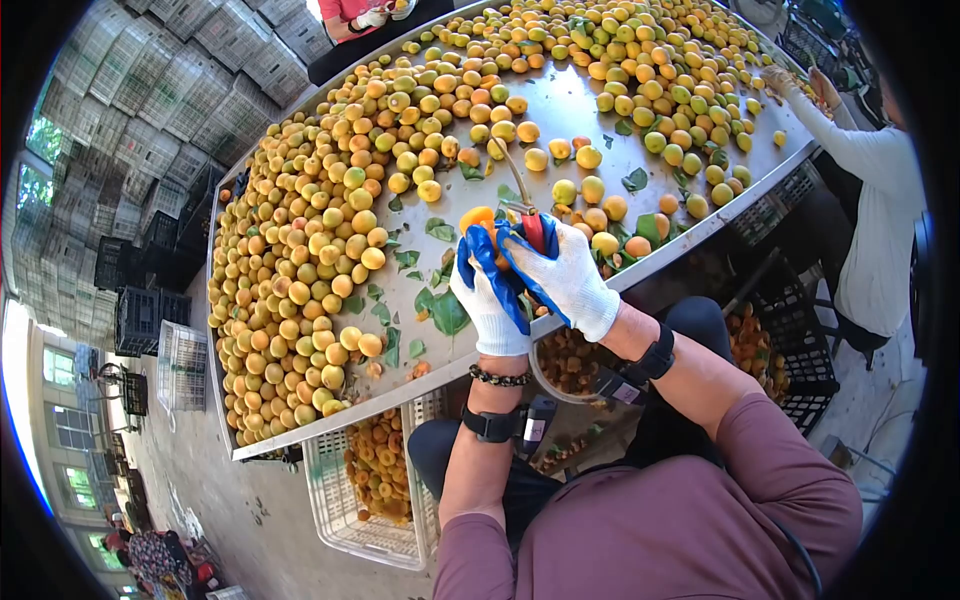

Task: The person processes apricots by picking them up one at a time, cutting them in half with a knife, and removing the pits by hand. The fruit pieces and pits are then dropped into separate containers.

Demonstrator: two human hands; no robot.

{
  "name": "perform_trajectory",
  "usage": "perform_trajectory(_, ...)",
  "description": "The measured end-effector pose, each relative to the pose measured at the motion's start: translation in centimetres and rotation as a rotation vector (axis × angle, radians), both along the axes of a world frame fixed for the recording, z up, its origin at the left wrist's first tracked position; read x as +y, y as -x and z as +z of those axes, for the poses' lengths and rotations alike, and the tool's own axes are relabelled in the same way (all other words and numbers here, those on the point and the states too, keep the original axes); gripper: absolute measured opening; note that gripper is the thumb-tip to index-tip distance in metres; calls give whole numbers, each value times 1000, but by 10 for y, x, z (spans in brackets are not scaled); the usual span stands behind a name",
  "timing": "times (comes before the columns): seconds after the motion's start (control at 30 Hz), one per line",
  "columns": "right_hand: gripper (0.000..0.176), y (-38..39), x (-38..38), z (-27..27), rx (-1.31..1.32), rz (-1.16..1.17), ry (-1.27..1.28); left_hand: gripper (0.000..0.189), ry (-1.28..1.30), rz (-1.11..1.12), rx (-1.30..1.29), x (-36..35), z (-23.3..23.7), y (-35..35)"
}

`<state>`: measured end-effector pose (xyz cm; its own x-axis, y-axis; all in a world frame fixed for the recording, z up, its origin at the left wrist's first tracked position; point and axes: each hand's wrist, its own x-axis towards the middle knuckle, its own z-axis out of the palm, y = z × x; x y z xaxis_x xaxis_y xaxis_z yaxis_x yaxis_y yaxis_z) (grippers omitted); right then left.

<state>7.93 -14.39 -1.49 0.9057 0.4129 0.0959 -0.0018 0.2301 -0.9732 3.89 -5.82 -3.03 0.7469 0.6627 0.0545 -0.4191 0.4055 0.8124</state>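
My left hand (490, 295), in a white glove with blue coated fingers, is closed around a yellow-orange apricot (477, 217) at the table's near edge. My right hand (568, 275), gloved the same way, presses close against it and grips a red-handled tool (533, 232). A thin, curved metal part rises from that tool's front. Both hands are above the metal table (430, 215), among loose green leaves (447, 312). Whole apricots (300, 290) are heaped to the left, with more at the far side and to the right.
Below the table edge stand a white crate (325, 490) of split apricots, a round bucket (543, 375) of brownish pieces and a black crate (800, 340). One person in white (870, 190) works at right, another in red (345, 20) opposite. Stacked crates (150, 80) line the left.
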Motion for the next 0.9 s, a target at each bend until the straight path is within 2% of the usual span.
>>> perform_trajectory(0.1, 24, 3, -1, 0, -85, 11, 28, 42, 54, -31, -1, 4, 3, 2)
perform_trajectory(0.17, 23, 4, -2, 2, -232, 9, 102, 42, 78, -47, 29, 8, 2, 3)
perform_trajectory(0.3, 20, 6, -3, 3, -179, 34, 89, 40, 139, -30, 37, 13, -1, 1)
perform_trajectory(0.37, 20, -1, -11, 3, -95, -7, 128, 43, 234, -129, 26, 20, -3, 3)
perform_trajectory(0.4, 22, -4, -11, 3, -102, -54, 58, 50, 247, -167, 39, 23, -5, 3)
perform_trajectory(0.43, 24, -8, -15, 5, 13, -59, -48, 50, 252, -158, 38, 25, -6, 5)
perform_trajectory(0.5, 29, -17, -23, 15, -194, -74, -127, 56, 385, -331, 9, 28, -9, 6)
perform_trajectory(0.57, 35, -24, -26, 16, -266, -262, -38, 60, 372, -345, 25, 27, -11, 8)
perform_trajectory(0.6, 36, -33, -32, 16, -414, -283, 102, 61, 296, -344, 36, 26, -9, 9)
perform_trajectory(0.63, 36, -34, -34, 14, -412, -280, 106, 62, 219, -344, 49, 24, -7, 11)
perform_trajectory(0.73, 30, -30, -33, 21, -314, -286, -166, 59, 176, -336, 96, 20, -2, 13)
perform_trajectory(0.77, 30, -25, -35, 28, -312, -285, -161, 57, 139, -338, 116, 19, -3, 13)
perform_trajectory(0.83, 27, -16, -43, 45, -216, -101, -140, 54, 155, -351, 91, 17, -4, 10)
perform_trajectory(0.87, 23, -21, -44, 34, -318, -188, 9, 52, 144, -313, 84, 14, -4, 7)
perform_trajectory(0.9, 20, -22, -41, 30, -404, -190, 38, 51, 131, -274, 76, 11, -3, 6)
